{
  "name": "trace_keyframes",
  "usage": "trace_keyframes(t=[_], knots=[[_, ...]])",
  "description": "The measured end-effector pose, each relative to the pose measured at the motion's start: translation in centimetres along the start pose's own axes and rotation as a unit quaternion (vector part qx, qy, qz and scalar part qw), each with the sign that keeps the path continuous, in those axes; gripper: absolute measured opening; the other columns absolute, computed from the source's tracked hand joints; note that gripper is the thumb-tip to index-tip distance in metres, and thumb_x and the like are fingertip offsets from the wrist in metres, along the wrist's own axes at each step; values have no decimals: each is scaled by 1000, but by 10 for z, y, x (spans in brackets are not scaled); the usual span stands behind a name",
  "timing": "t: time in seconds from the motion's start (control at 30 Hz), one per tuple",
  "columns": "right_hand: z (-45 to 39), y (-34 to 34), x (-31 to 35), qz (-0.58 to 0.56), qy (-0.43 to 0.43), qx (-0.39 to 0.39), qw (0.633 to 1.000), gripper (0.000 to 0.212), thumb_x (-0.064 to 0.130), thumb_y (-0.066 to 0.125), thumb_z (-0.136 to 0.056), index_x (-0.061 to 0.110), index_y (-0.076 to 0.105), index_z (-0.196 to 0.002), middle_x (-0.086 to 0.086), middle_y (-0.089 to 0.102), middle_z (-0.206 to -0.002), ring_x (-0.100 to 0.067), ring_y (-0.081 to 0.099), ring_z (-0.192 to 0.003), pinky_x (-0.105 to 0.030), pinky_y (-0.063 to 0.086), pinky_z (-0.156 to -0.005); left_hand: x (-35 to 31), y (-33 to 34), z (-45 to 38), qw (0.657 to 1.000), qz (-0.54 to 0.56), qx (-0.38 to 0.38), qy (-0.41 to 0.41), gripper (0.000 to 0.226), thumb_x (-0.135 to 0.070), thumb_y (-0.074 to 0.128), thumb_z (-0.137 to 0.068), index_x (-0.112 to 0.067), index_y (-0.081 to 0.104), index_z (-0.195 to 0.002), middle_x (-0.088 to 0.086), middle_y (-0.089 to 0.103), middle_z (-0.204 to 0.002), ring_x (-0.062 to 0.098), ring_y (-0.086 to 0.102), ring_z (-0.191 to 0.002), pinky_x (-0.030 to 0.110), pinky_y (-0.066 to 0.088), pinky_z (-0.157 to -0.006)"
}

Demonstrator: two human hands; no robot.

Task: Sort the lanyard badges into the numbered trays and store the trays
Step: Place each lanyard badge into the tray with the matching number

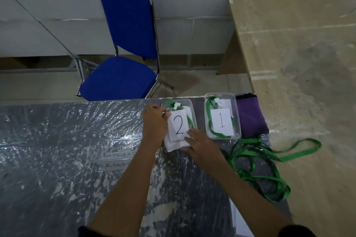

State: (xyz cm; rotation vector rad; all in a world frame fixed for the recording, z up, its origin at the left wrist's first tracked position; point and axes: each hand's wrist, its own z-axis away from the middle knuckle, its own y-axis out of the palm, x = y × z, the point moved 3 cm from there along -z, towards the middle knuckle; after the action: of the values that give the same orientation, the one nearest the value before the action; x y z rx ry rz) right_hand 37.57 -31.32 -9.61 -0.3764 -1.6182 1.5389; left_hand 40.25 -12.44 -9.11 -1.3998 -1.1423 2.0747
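Two clear plastic trays stand at the table's far edge. The tray with the paper "2" (189,106) holds a green lanyard and white badge cards. My left hand (155,124) grips its left side, fingers pinching a green strap at the rim. My right hand (200,143) presses on the cards at its near right corner. The tray marked "1" (237,121) sits to the right with a green lanyard inside. A tangle of loose green lanyards (256,161) lies on the table at my right.
A purple cloth pouch (250,115) lies right of tray 1. A blue chair (123,54) stands beyond the table's far edge. A tan wooden board (300,63) borders the right side. The table is covered in crinkled plastic film (67,150).
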Motion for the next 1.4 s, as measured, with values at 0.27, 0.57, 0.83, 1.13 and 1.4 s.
trace_keyframes(t=[0.27,0.57,0.83,1.13,1.4], knots=[[-29,-3,4,19,0,-25,1000,35,13,93,-57,8,77,-88,-14,73,-101,-31,67,-105,-40,47,-98,-5,-7,-5,995,-71,54,50,53,-31,62,-94,-27,44,-144,12,39,-147,35,39,-134,53,41,-108],[6,-37,0,13,74,-133,988,27,16,71,-86,11,71,-112,-8,66,-125,-31,54,-126,-50,23,-112,-24,1,92,974,-189,-42,117,47,-36,41,-97,-29,50,-142,5,48,-150,31,42,-140,55,39,-109],[116,-47,-41,-98,223,-194,950,27,11,66,-87,4,68,-112,-11,64,-113,-29,54,-111,-40,44,-101,-53,44,184,985,-141,-34,96,33,-27,64,-83,-29,66,-116,-5,63,-122,26,52,-114,42,46,-88],[223,-19,-77,-248,441,-156,848,19,23,71,-86,4,72,-88,-7,67,-79,-15,56,-70,-22,38,-66,-92,105,242,983,54,177,13,23,-32,66,-90,-30,66,-113,-15,65,-92,7,63,-82,21,48,-64],[240,-12,-76,-312,442,-125,831,26,13,84,-73,0,70,-91,-11,69,-82,-14,58,-71,-1,39,-55,-102,132,263,986,45,162,-2,33,-31,80,-80,-24,63,-107,-8,61,-107,12,61,-97,25,47,-77]])
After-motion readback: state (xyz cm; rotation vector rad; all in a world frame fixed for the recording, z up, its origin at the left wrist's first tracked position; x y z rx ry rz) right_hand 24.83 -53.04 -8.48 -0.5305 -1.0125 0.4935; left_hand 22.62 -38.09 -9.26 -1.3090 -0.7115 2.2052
